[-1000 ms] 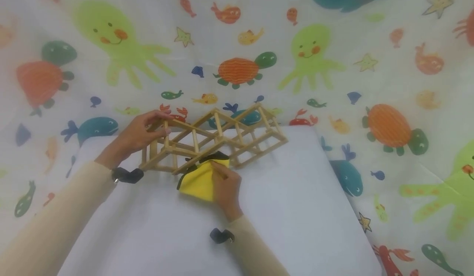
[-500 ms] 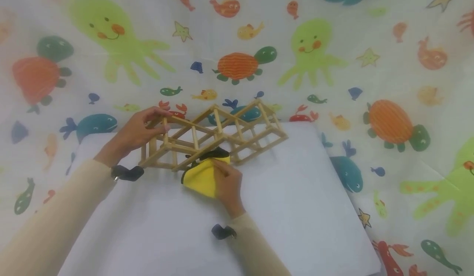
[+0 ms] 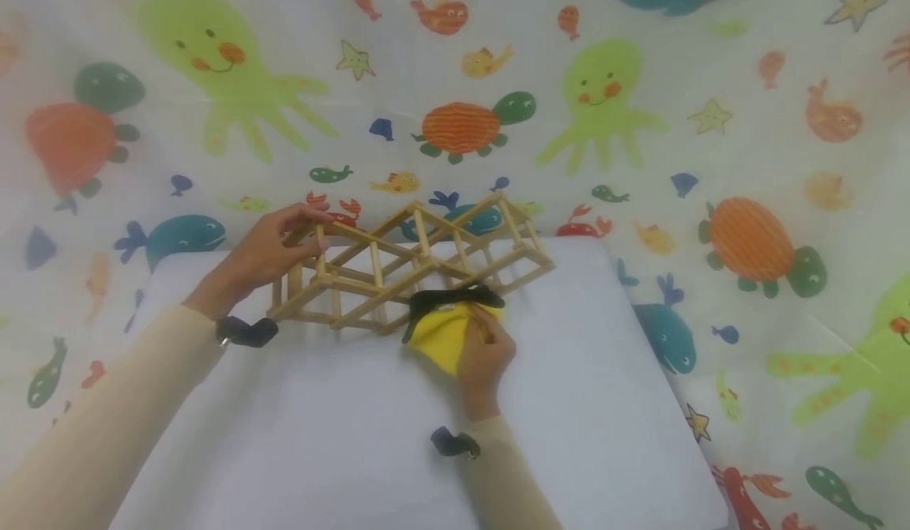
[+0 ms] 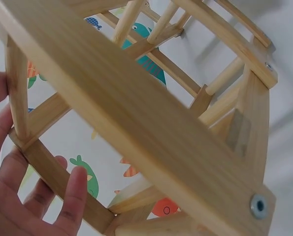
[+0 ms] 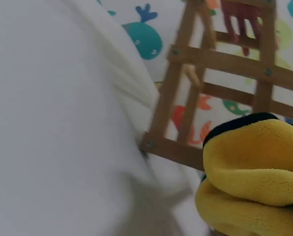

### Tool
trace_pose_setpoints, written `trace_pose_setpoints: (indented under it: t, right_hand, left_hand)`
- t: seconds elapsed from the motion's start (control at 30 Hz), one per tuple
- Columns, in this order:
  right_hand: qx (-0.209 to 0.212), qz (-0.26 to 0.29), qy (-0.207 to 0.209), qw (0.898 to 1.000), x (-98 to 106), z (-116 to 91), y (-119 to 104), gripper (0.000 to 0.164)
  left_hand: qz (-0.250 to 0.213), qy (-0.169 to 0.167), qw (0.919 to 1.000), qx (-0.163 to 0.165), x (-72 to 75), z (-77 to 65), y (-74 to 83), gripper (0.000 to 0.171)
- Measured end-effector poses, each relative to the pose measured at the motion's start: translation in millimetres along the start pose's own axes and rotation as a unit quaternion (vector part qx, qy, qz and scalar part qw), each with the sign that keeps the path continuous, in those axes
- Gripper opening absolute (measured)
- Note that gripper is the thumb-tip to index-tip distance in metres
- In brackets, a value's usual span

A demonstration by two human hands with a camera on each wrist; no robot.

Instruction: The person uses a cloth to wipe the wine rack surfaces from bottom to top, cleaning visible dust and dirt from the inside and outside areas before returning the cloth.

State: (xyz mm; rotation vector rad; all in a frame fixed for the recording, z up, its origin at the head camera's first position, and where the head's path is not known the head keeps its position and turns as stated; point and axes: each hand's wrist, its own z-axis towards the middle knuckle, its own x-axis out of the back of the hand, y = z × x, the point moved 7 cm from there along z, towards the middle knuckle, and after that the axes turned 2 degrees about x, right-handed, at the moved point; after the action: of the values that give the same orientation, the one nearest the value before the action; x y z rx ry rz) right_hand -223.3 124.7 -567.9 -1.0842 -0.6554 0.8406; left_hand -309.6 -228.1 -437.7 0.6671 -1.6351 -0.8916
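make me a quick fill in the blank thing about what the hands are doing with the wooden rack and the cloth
1. The left hand grips the far left end of the wooden ____, which lies on the white surface.
2. The right hand holds a cloth that is ____ with a black edge.
3. The cloth is pressed against the rack's ____ side, the one closest to the person.
4. The backdrop is printed with ____ animals such as octopuses and turtles.

Missing words: rack; yellow; near; sea

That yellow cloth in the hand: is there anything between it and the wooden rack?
Nothing visible. The right hand holds the yellow cloth right up against the near lower rail of the wooden rack, while the left hand holds the rack's left end.
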Motion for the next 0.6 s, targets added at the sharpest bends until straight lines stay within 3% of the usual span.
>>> trace_pose_setpoints:
  t: [0.1,0.33,0.6]
  right_hand:
    - [0.010,-0.003,0.018,1.000,5,12,-4,0.033]
    - [0.005,-0.003,-0.025,1.000,-13,3,3,0.041]
    - [-0.002,-0.070,-0.141,0.987,-42,-25,15,0.040]
  left_hand:
    - [-0.002,-0.001,1.0000,-0.002,-0.6,1.0,0.3,0.055]
    - [-0.004,0.000,1.0000,-0.005,0.2,1.1,-1.7,0.053]
    - [0.002,0.003,1.0000,0.003,-0.8,3.3,-1.4,0.054]
